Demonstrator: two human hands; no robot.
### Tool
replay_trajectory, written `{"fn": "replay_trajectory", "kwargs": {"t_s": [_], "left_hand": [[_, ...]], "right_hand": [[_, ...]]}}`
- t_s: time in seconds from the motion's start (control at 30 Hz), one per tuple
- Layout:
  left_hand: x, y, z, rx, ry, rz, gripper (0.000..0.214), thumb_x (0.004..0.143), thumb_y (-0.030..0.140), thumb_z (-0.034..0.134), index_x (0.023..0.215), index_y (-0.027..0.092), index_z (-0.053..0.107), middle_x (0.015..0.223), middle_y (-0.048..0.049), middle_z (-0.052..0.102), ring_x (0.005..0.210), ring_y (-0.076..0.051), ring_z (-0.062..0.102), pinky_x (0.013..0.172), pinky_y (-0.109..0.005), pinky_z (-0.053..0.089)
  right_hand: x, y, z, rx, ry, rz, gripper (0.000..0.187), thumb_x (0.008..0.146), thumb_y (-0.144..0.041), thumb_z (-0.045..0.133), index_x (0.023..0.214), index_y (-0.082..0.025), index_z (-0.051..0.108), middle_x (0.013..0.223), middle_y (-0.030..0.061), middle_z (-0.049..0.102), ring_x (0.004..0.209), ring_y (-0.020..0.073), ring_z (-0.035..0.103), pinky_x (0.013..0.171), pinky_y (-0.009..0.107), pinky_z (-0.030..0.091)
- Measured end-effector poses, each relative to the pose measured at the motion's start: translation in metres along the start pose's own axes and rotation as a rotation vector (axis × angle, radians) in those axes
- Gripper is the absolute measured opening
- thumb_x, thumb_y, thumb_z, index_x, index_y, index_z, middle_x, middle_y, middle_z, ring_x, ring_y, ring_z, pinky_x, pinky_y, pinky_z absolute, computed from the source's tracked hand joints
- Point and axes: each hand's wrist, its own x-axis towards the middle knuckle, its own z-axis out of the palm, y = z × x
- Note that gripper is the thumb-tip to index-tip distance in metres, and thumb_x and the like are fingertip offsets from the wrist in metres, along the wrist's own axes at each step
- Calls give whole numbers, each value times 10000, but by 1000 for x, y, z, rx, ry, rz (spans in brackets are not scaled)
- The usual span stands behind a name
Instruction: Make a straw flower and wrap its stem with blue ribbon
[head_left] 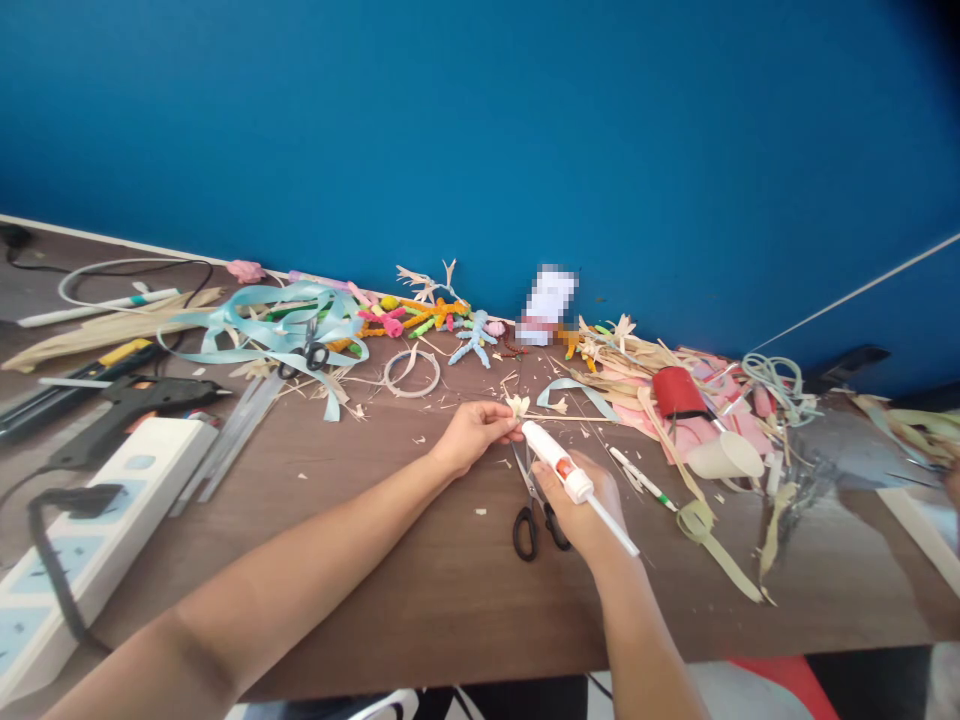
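In the head view, my left hand (474, 438) pinches a small pale flower (518, 405), which looks made of dried husk, between thumb and fingertips. My right hand (589, 512) is wrapped round a white hot glue gun (551, 452), with a translucent glue stick (611, 525) jutting from its rear end. The gun's front end is close to the flower and left fingertips; whether it touches them I cannot tell. Black-handled scissors (525, 535) lie on the table under the right hand, partly covered by it.
A white power strip (169, 450), a black glue gun (146, 400) and clear glue sticks (240, 430) lie at left. Blue ribbon (247, 310), a ring (412, 392) and colourful fuzzy stems (427, 315) line the back. Right stand husk strips (637, 360), a red cylinder (679, 393) and a cup (724, 457).
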Motion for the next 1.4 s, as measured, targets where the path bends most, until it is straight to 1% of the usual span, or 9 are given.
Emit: {"fn": "replay_trajectory", "kwargs": {"t_s": [0.1, 0.23, 0.3, 0.47, 0.73, 0.83, 0.97, 1.2, 1.4], "left_hand": [[0, 0, 0, 13, -7, 0, 237, 601, 310, 687, 691, 104, 615, 606, -39, 648, 568, -114, 600, 547, -207, 446], [0, -1, 0, 8, 7, -10, 230, 593, 298, 693, 686, 104, 610, 591, -33, 644, 554, -108, 596, 543, -205, 444], [0, 0, 0, 2, 7, -7, 227, 591, 295, 694, 685, 106, 609, 589, -30, 643, 550, -106, 594, 542, -203, 443], [0, 1, 1, 7, 11, -6, 221, 583, 288, 699, 671, 106, 608, 567, -20, 633, 532, -100, 585, 539, -201, 442], [0, 1, 1, -2, 21, -4, 196, 602, 273, 687, 675, 108, 611, 566, -18, 632, 535, -95, 579, 550, -200, 436], [0, 1, 1, -12, 33, -2, 205, 593, 276, 696, 668, 108, 606, 562, -18, 630, 536, -101, 581, 554, -208, 436], [1, 0, 1, -24, 24, -13, 229, 594, 285, 697, 701, 102, 613, 598, -29, 644, 566, -109, 596, 560, -208, 439], [1, -1, 1, -32, 34, -11, 221, 595, 276, 698, 694, 100, 606, 593, -27, 644, 559, -104, 594, 555, -201, 438], [0, 0, 1, -25, 30, -4, 212, 601, 275, 695, 691, 103, 609, 573, -20, 636, 539, -100, 585, 549, -202, 435]], "right_hand": [[1, -1, -1, -20, 11, -2, 338, 793, -435, 453, 581, -175, 496, 543, -1, 497, 489, 109, 456, 465, 216, 320], [3, -5, -5, -39, -27, -15, 345, 793, -440, 451, 589, -169, 514, 543, 4, 514, 488, 108, 471, 466, 210, 321], [3, -5, -6, -40, -24, -10, 352, 792, -444, 451, 584, -168, 514, 546, 7, 519, 489, 108, 474, 466, 208, 323], [3, -5, -5, -42, -32, -2, 348, 795, -444, 451, 592, -171, 523, 555, 14, 532, 500, 116, 489, 470, 212, 325], [3, -4, 1, -63, -4, 7, 356, 788, -453, 460, 604, -159, 540, 558, 26, 537, 508, 125, 508, 477, 217, 337], [3, -5, 0, -66, -16, 1, 354, 792, -448, 456, 607, -159, 544, 554, 25, 539, 504, 124, 508, 474, 216, 335], [4, -6, -2, -68, 6, 4, 365, 796, -447, 446, 590, -159, 535, 543, 20, 531, 491, 117, 496, 466, 213, 329], [4, -5, -2, -59, -13, 18, 366, 795, -455, 444, 616, -157, 558, 554, 21, 539, 506, 120, 500, 473, 213, 328], [4, -6, -2, -50, -35, 30, 376, 790, -470, 443, 601, -161, 543, 561, 26, 543, 511, 123, 498, 477, 214, 327]]}}
